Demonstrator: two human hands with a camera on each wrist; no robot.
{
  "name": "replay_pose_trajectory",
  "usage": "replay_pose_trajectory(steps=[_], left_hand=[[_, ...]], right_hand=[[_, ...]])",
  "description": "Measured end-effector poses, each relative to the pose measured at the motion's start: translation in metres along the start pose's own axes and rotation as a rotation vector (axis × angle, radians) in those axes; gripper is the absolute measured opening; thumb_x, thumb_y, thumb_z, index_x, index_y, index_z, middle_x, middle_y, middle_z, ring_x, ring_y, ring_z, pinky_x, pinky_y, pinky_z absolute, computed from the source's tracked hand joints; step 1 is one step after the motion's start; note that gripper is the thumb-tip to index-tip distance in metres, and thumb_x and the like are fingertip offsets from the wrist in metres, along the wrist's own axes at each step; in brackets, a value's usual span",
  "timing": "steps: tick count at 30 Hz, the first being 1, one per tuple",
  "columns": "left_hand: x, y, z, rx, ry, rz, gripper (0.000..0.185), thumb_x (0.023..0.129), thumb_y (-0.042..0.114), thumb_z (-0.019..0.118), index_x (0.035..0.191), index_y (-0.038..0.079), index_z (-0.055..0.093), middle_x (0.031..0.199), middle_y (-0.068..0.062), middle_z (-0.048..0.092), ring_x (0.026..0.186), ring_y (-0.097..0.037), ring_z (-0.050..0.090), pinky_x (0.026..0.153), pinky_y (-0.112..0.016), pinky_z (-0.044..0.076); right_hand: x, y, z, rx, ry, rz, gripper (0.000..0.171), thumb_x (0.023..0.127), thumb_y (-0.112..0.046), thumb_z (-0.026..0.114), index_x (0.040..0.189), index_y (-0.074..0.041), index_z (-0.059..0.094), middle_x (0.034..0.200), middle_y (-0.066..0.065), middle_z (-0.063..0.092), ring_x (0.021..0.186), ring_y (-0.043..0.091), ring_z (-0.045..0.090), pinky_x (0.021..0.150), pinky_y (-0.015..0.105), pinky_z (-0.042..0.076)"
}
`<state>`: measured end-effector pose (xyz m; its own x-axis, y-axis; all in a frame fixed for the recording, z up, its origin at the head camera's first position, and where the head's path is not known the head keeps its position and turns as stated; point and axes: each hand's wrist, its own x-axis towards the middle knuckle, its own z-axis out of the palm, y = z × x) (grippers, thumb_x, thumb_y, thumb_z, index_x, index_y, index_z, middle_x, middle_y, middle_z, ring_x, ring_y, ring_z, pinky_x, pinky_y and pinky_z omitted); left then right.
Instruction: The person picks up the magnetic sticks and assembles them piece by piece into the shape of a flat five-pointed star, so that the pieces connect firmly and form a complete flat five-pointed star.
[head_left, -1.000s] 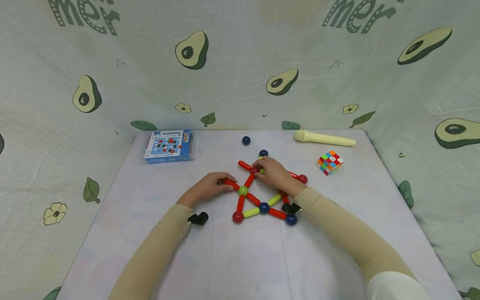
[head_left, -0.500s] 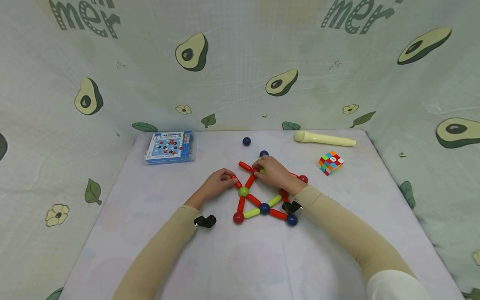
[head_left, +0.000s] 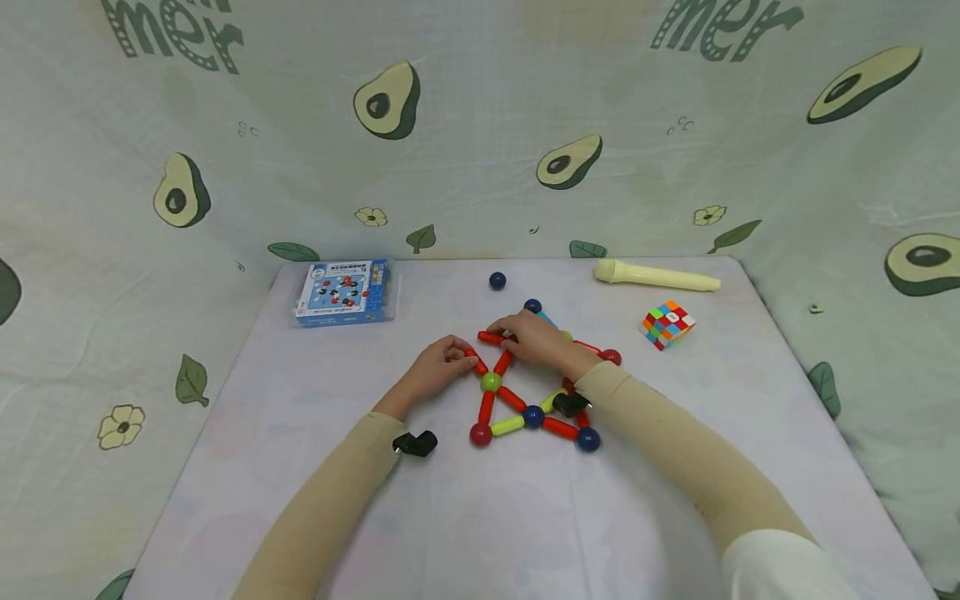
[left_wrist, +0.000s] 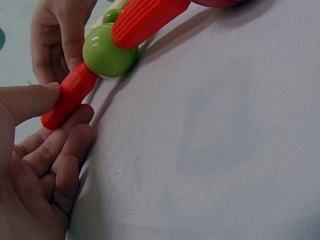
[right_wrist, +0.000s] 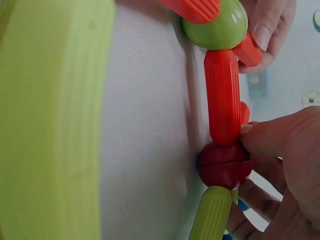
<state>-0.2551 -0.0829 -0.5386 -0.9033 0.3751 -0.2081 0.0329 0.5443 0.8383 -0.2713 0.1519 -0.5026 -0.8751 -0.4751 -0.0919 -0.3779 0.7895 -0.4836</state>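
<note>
A ball-and-stick building toy lies on the table, its coloured sticks joining red, blue and green balls. My left hand [head_left: 431,372] pinches a red stick [left_wrist: 70,97] between thumb and fingers; the stick's far end meets a green ball [left_wrist: 109,51]. From that ball another red stick [right_wrist: 223,95] runs up to a dark red ball [right_wrist: 225,165]. My right hand [head_left: 538,340] is at this dark red ball, index finger and thumb about a further red stick [head_left: 489,337] that points left. The right hand covers the ball in the head view. A blue ball [head_left: 533,416] joins sticks nearer the body.
A loose dark blue ball [head_left: 497,281] lies at the back. A blue toy box [head_left: 343,293] stands back left. At the back right are a pale yellow microphone-shaped object [head_left: 656,276] and a puzzle cube [head_left: 667,324]. A patterned cloth hangs behind the table [head_left: 450,517].
My left hand swung its red stick upward about the green ball. My right hand shifted slightly left over the dark red ball, and the left-pointing red stick turned to lie nearly level.
</note>
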Motion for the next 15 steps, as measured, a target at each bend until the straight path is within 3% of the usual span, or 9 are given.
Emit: replay_pose_trajectory(steps=[7, 15], left_hand=[[-0.0007, -0.0007, 0.0015, -0.017, 0.008, 0.014, 0.028, 0.098, 0.027, 0.068, 0.117, 0.008, 0.06, 0.09, -0.003, 0.066, 0.081, -0.018, 0.056, 0.074, -0.029, 0.045], [-0.0017, -0.0003, 0.003, -0.02, 0.029, 0.016, 0.026, 0.1, 0.028, 0.066, 0.115, 0.008, 0.06, 0.092, -0.002, 0.069, 0.081, -0.017, 0.06, 0.075, -0.028, 0.047]], right_hand=[[-0.0013, -0.0011, -0.0001, 0.02, -0.002, -0.023, 0.035, 0.101, -0.01, 0.061, 0.136, -0.012, 0.065, 0.119, 0.006, 0.069, 0.109, 0.024, 0.056, 0.094, 0.038, 0.049], [0.0054, -0.0041, 0.0061, -0.063, 0.007, 0.026, 0.031, 0.1, -0.024, 0.066, 0.13, -0.015, 0.068, 0.109, 0.002, 0.069, 0.1, 0.021, 0.055, 0.084, 0.033, 0.049]])
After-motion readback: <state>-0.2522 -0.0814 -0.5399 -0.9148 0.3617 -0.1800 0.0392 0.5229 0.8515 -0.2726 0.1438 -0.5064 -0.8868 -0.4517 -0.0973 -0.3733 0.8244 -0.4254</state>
